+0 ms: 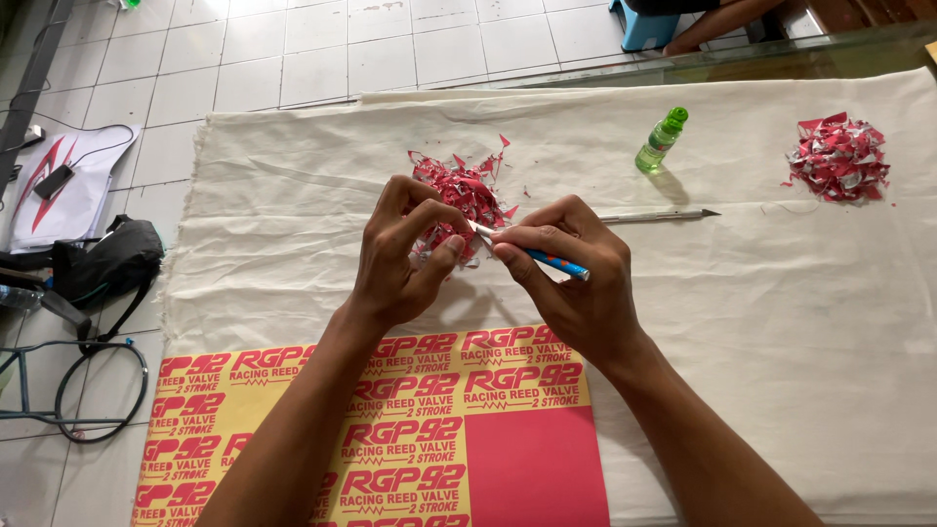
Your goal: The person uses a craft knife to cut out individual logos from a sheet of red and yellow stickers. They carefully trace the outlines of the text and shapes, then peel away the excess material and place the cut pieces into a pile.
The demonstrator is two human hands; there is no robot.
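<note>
- The left hand [400, 259] sits just left of the frame's centre, its fingers curled and its grip pinched together on a thin scrap at the near edge of a red and silver pile of cut scraps [459, 195].
- The right hand [576, 273] is just right of centre, its grip clamped on a slim craft knife with a blue handle [551, 260]; the pale tip of the knife points up and left toward the left thumb, and the two hands nearly touch there.
- The pile of scraps lies on a cream cloth [781, 312] directly above the hands, partly hidden by the left fingers.
- A second red and silver scrap heap [839, 158] lies in the upper right of the frame, well apart from the hands.
- A small green bottle [662, 141] lies tilted on the cloth, upper right of centre, between the two heaps.
- A slender metal-handled blade tool [656, 216] lies flat just below the bottle, its point facing right.
- A red and yellow printed sticker sheet [527, 459] lies at the bottom centre of the frame, under both forearms, overlapping the cloth's near edge.
- The cloth covers a low desk; a white tiled floor [293, 49] fills the upper left.
- At the left edge, on the floor, lie a black bag [107, 263], a white printed sheet [73, 195] and a coiled cable [102, 390].
- In the top right corner, another person's leg rests by a blue stool [644, 24].
</note>
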